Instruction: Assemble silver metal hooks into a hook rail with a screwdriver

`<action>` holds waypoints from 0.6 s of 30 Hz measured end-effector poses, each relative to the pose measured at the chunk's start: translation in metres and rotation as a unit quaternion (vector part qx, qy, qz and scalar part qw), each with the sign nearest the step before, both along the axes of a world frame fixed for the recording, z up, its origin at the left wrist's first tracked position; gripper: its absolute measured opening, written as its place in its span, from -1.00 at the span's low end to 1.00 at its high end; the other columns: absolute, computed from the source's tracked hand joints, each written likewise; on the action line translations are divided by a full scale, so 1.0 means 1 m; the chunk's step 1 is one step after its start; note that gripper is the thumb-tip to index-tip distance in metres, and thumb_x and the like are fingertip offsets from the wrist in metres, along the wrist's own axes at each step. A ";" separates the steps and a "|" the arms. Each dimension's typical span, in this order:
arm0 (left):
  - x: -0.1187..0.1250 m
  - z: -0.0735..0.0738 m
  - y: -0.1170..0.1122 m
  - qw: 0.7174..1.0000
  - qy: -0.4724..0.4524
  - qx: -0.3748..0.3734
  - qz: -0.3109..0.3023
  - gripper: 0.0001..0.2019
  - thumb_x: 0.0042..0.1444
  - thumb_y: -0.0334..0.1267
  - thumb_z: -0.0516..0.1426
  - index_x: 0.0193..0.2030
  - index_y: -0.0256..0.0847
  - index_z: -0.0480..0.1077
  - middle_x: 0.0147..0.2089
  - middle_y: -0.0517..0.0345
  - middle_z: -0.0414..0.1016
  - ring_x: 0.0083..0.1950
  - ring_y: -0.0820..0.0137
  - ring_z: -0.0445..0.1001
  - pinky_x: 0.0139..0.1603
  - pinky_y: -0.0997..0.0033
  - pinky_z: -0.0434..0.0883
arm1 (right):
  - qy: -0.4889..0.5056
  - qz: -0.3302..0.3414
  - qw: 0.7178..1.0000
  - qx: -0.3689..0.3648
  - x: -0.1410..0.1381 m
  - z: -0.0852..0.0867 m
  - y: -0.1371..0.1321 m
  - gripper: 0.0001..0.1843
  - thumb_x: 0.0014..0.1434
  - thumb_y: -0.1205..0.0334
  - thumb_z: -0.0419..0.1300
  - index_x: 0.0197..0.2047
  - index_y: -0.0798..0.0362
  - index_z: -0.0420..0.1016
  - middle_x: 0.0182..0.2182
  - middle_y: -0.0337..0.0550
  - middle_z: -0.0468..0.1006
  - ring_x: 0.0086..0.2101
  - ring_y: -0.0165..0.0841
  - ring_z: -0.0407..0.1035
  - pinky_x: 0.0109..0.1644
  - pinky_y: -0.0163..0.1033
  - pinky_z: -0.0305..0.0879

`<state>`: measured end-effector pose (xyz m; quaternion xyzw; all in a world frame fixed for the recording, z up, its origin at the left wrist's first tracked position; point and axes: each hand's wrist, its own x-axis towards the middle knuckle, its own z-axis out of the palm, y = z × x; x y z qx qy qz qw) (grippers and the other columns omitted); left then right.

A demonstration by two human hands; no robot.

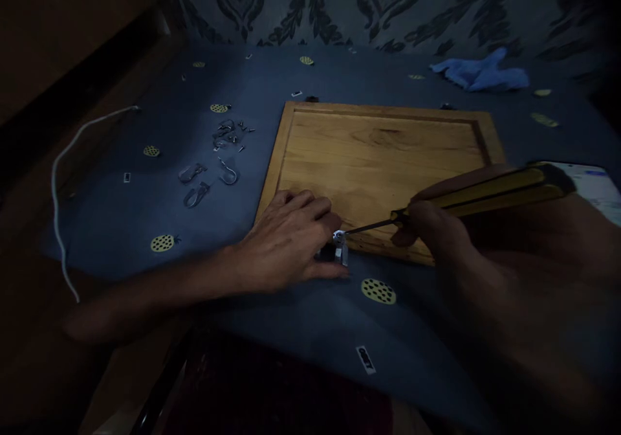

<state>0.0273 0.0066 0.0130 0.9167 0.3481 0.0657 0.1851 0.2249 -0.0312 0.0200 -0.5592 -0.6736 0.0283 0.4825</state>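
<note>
My left hand [291,247] rests at the near left corner of a wooden cutting board [373,156], fingers closed around a small shiny metal piece [341,254], whose exact kind I cannot make out. In my right hand [466,247] lies a screwdriver [485,195] with a yellow and black handle. Its thin shaft points left, and the tip meets or nearly meets the metal piece. To the left of the board several metal hooks [196,194] and a small heap of screws [233,134] lie on the patterned cloth.
A blue-grey tablecloth [111,215] with pineapple prints covers the table. A crumpled blue cloth [480,72] lies at the back right. Partly behind my right hand is a phone [594,186] with a lit screen. A white cable [55,182] curves along the left side.
</note>
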 end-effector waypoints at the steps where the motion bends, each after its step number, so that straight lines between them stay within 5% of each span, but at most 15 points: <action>1: 0.000 0.000 0.000 1.000 0.002 -0.001 0.000 -0.45 0.18 0.12 0.32 0.09 -0.31 0.49 0.00 -0.04 0.50 0.09 0.10 0.42 0.23 0.01 0.31 | -0.008 0.000 1.000 -0.011 0.000 0.001 -0.001 -0.80 0.28 0.04 0.35 -0.34 -0.09 0.52 -0.39 -0.29 0.60 -0.37 -0.35 0.53 -0.32 -0.15 0.42; 12: 0.000 0.000 0.000 1.000 0.008 -0.007 -0.002 -0.47 0.21 0.12 0.29 0.08 -0.34 0.49 0.02 -0.04 0.49 0.11 0.09 0.41 0.25 -0.02 0.30 | -0.001 0.071 0.997 0.024 0.000 -0.001 0.006 -0.85 0.24 0.18 0.39 -0.32 -0.07 0.50 -0.44 -0.35 0.58 -0.44 -0.41 0.52 -0.44 -0.27 0.45; 18: 0.002 0.001 0.000 1.000 0.013 -0.008 -0.004 -0.46 0.22 0.15 0.27 0.07 -0.33 0.49 0.02 -0.05 0.50 0.09 0.10 0.41 0.24 -0.02 0.31 | 0.064 0.136 0.988 -0.030 0.000 0.001 0.006 -0.89 0.24 0.22 0.37 -0.17 -0.08 0.54 -0.35 -0.34 0.64 -0.38 -0.39 0.57 -0.33 -0.26 0.56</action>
